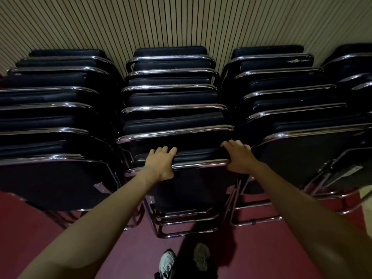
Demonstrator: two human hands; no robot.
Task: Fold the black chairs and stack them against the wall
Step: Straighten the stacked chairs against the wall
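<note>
Gripping the chrome top rail of the front chair, both hands hold it from above. The chair is black, folded flat and standing upright. The left hand sits on the left part of the rail. Its fingers curl over the top onto the black padding behind, and the thumb stays on the near side. The right hand holds the rail's right corner, fingers hooked over the top edge in the same way. The bare stretch of rail runs between the two hands.

Right behind the front chair stands the middle row of folded black chairs, packed one behind another. The rearmost one is up against the slatted wall. To the left of the front chair is the left row of the same chairs, and to its right the right row. One more row shows beyond that at the picture's edge.

Below the front chair its chrome legs rest on the dark red floor. Nearer than the chair, two shoes stand on that floor.
</note>
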